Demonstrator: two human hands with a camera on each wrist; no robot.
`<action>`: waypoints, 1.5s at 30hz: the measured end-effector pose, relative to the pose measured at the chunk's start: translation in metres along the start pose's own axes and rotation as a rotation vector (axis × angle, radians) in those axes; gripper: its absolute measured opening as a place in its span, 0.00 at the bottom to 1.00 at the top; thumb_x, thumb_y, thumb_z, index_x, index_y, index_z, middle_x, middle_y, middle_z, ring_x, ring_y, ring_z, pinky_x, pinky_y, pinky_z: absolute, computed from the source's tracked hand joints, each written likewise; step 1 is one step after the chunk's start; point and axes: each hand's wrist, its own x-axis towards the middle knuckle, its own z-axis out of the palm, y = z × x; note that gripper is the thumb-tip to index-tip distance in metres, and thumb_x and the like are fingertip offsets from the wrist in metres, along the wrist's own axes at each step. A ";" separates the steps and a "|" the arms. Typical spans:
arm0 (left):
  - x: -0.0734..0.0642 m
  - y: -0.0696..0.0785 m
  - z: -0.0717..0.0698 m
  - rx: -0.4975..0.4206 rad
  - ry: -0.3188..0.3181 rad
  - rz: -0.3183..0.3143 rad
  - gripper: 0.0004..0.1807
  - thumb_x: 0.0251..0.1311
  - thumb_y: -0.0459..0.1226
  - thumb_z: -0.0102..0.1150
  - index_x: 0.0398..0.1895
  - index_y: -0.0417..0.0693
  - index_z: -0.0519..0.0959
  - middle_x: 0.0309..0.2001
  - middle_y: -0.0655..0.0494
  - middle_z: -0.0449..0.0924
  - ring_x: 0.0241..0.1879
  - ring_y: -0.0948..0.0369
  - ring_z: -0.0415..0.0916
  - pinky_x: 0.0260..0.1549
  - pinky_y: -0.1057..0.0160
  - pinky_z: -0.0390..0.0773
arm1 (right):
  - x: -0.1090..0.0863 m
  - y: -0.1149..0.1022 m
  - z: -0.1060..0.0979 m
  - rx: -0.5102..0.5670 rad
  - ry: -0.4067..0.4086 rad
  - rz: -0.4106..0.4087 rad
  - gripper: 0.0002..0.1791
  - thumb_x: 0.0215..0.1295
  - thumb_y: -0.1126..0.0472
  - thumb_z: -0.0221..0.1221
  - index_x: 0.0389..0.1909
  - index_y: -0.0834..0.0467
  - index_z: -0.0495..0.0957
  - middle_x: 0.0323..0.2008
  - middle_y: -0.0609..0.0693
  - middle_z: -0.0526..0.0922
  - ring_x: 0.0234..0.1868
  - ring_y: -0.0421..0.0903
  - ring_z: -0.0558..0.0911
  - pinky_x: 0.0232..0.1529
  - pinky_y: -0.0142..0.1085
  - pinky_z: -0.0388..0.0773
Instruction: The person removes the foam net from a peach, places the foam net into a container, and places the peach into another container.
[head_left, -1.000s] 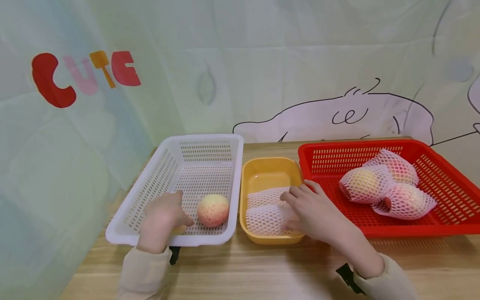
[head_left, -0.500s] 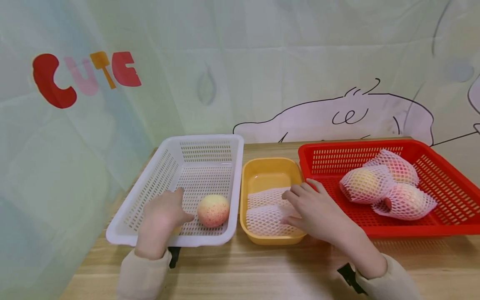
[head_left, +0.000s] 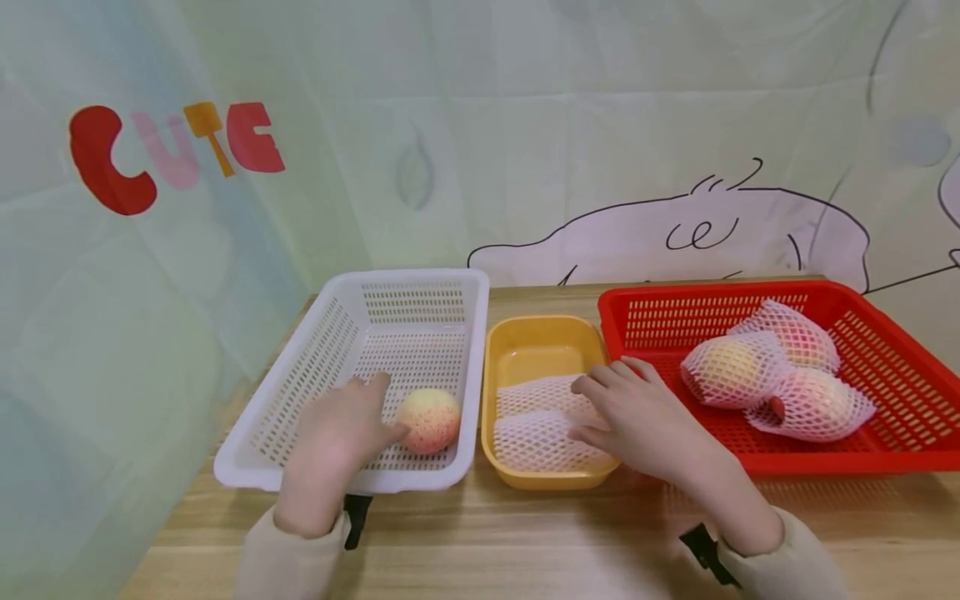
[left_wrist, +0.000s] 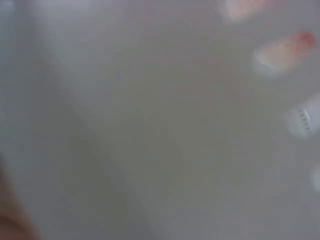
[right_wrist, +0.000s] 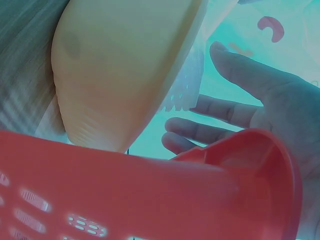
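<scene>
My left hand point(head_left: 341, 433) is inside the white basket point(head_left: 262, 400). Its thumb and index finger are spread beside a yellow-and-red peach point(head_left: 429, 421), the thumb tip at the fruit's edge; the other fingers are hidden. The left wrist view is mostly a blurred pale wall, with slots showing reddish patches. Over the right rim of the yellow tray point(head_left: 491, 350) reaches my right hand point(head_left: 633, 408), its thumb apart from the fingers. White foam nets point(head_left: 543, 425) lie flat in that tray. In the right wrist view a net's edge point(right_wrist: 187, 92) appears at a fingertip; whether they touch I cannot tell.
To the right stands a red basket point(head_left: 855, 460) with several net-wrapped peaches point(head_left: 813, 404). Its corner is close to my right hand. All three containers rest on a wooden table point(head_left: 525, 542), with a printed curtain point(head_left: 525, 142) behind.
My left hand has shifted right toward the visible peach. A yellowish patch seen under that hand before is now out of sight. My right hand has barely moved.
</scene>
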 end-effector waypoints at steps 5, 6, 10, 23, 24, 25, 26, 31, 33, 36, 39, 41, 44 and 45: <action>-0.006 0.009 -0.004 -0.003 -0.006 0.042 0.33 0.53 0.49 0.65 0.59 0.41 0.71 0.50 0.37 0.79 0.45 0.41 0.79 0.37 0.44 0.79 | -0.001 0.002 -0.001 0.011 0.007 0.012 0.24 0.54 0.44 0.67 0.48 0.53 0.79 0.43 0.48 0.81 0.49 0.50 0.75 0.63 0.55 0.63; -0.008 0.010 -0.004 0.003 -0.006 0.050 0.33 0.54 0.49 0.65 0.60 0.41 0.71 0.50 0.38 0.79 0.46 0.42 0.79 0.38 0.44 0.79 | -0.001 0.002 -0.001 0.013 0.007 0.015 0.24 0.54 0.44 0.67 0.48 0.53 0.79 0.43 0.48 0.81 0.49 0.50 0.75 0.63 0.55 0.63; -0.011 0.016 -0.007 -0.004 0.012 0.076 0.34 0.55 0.51 0.63 0.63 0.45 0.70 0.54 0.40 0.78 0.50 0.43 0.78 0.41 0.43 0.78 | 0.000 0.003 -0.002 0.018 0.003 0.023 0.25 0.54 0.43 0.67 0.49 0.53 0.79 0.44 0.48 0.80 0.50 0.50 0.74 0.62 0.54 0.64; -0.020 0.040 -0.006 -0.119 0.207 0.291 0.30 0.57 0.52 0.63 0.60 0.48 0.74 0.50 0.50 0.80 0.46 0.53 0.81 0.41 0.52 0.80 | -0.004 0.011 -0.013 0.037 0.040 0.018 0.25 0.55 0.43 0.66 0.49 0.54 0.79 0.45 0.48 0.80 0.52 0.50 0.75 0.59 0.54 0.67; -0.020 0.041 -0.006 -0.128 0.215 0.303 0.30 0.56 0.52 0.63 0.60 0.49 0.74 0.50 0.51 0.80 0.45 0.53 0.81 0.41 0.53 0.80 | -0.004 0.012 -0.014 0.038 0.040 0.017 0.25 0.55 0.43 0.66 0.49 0.54 0.79 0.46 0.49 0.81 0.52 0.51 0.75 0.59 0.54 0.67; -0.020 0.042 -0.006 -0.134 0.222 0.310 0.30 0.56 0.52 0.63 0.60 0.49 0.74 0.50 0.51 0.80 0.45 0.54 0.81 0.41 0.53 0.80 | -0.005 0.013 -0.014 0.040 0.037 0.015 0.25 0.56 0.43 0.66 0.49 0.54 0.79 0.46 0.49 0.81 0.53 0.51 0.75 0.59 0.55 0.67; -0.019 0.043 -0.006 -0.138 0.229 0.313 0.30 0.56 0.52 0.64 0.59 0.50 0.74 0.50 0.52 0.81 0.45 0.54 0.81 0.41 0.53 0.80 | -0.005 0.014 -0.015 0.044 0.034 0.014 0.25 0.56 0.43 0.65 0.49 0.54 0.78 0.46 0.49 0.81 0.53 0.52 0.75 0.59 0.55 0.67; -0.018 0.049 -0.006 -0.136 0.232 0.313 0.29 0.57 0.54 0.62 0.59 0.51 0.75 0.50 0.54 0.81 0.45 0.55 0.81 0.40 0.54 0.81 | -0.005 0.021 -0.020 0.057 0.013 0.030 0.24 0.56 0.45 0.66 0.50 0.54 0.78 0.47 0.50 0.80 0.55 0.53 0.75 0.59 0.57 0.67; -0.017 0.051 -0.005 -0.140 0.231 0.323 0.28 0.57 0.54 0.62 0.58 0.52 0.75 0.51 0.54 0.81 0.45 0.56 0.80 0.40 0.55 0.81 | -0.007 0.026 -0.023 0.053 -0.005 0.054 0.25 0.56 0.46 0.66 0.51 0.53 0.78 0.48 0.50 0.80 0.55 0.53 0.74 0.60 0.58 0.67; -0.015 0.054 -0.002 -0.154 0.242 0.353 0.28 0.57 0.53 0.62 0.57 0.52 0.75 0.51 0.54 0.81 0.45 0.56 0.80 0.41 0.54 0.81 | -0.010 0.035 -0.029 0.034 -0.028 0.081 0.24 0.56 0.48 0.67 0.52 0.52 0.77 0.49 0.51 0.80 0.56 0.54 0.74 0.59 0.59 0.68; -0.012 0.056 0.002 -0.166 0.254 0.378 0.27 0.57 0.53 0.63 0.57 0.51 0.76 0.51 0.53 0.81 0.46 0.55 0.81 0.42 0.53 0.81 | -0.014 0.045 -0.035 0.009 -0.037 0.093 0.24 0.56 0.50 0.67 0.52 0.52 0.77 0.49 0.51 0.80 0.56 0.54 0.75 0.58 0.60 0.69; -0.010 0.057 0.004 -0.172 0.255 0.389 0.26 0.57 0.52 0.63 0.56 0.51 0.76 0.49 0.52 0.81 0.44 0.55 0.81 0.40 0.54 0.81 | -0.016 0.052 -0.038 -0.007 -0.031 0.091 0.24 0.55 0.51 0.68 0.52 0.52 0.77 0.49 0.52 0.81 0.55 0.55 0.75 0.56 0.60 0.71; -0.009 0.058 0.006 -0.180 0.236 0.383 0.26 0.57 0.52 0.62 0.56 0.51 0.76 0.50 0.53 0.81 0.45 0.55 0.80 0.40 0.54 0.81 | -0.019 0.062 -0.040 -0.018 -0.038 0.106 0.26 0.52 0.53 0.70 0.53 0.53 0.77 0.50 0.54 0.81 0.54 0.57 0.76 0.54 0.61 0.72; -0.008 0.059 0.006 -0.181 0.231 0.382 0.26 0.57 0.52 0.62 0.56 0.51 0.76 0.49 0.53 0.81 0.45 0.55 0.80 0.39 0.54 0.81 | -0.020 0.066 -0.041 -0.018 -0.048 0.117 0.27 0.51 0.53 0.71 0.53 0.53 0.77 0.50 0.55 0.81 0.54 0.57 0.76 0.53 0.62 0.72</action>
